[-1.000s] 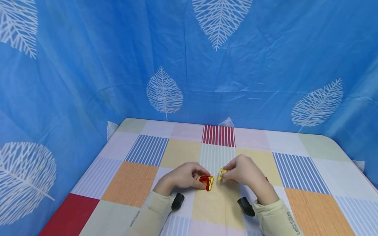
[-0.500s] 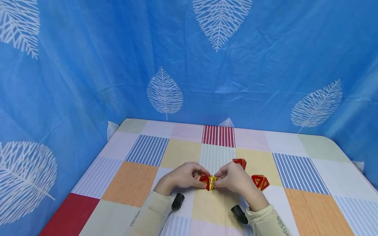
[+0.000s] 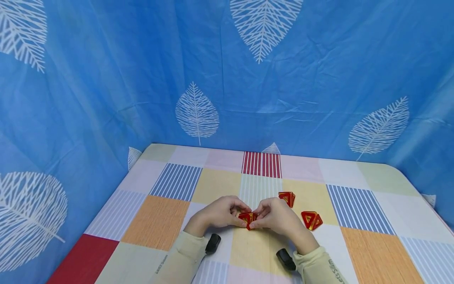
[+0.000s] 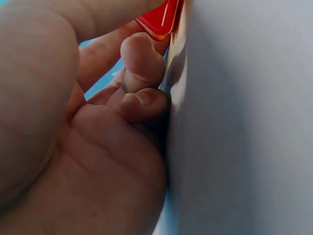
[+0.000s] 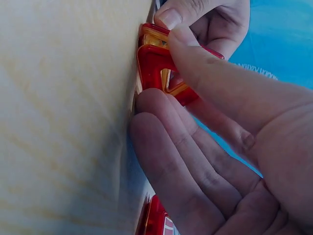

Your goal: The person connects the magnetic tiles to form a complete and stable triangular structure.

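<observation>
A small shape built of red and yellow triangular magnetic tiles (image 3: 246, 217) stands on the tablecloth between both hands. My left hand (image 3: 219, 212) grips its left side between thumb and fingers; in the left wrist view only a red corner (image 4: 164, 22) shows past the thumb. Pinching the right side, my right hand (image 3: 278, 216) has its thumb on the front. In the right wrist view the red tile (image 5: 150, 63) has an open triangular middle with yellow behind it, and the two thumbs nearly meet there. The shape's far side is hidden by the fingers.
Two similar red and yellow tile shapes lie on the cloth to the right: one behind the right hand (image 3: 287, 198), another beside the right forearm (image 3: 312, 220). A patchwork cloth (image 3: 365, 252) covers the table. Blue leaf-print curtains (image 3: 227, 71) hang behind and at the left.
My right hand has moved left with a yellow tile and brought it against the shape in my left hand. Red now faces up there. The left hand has stayed put.
</observation>
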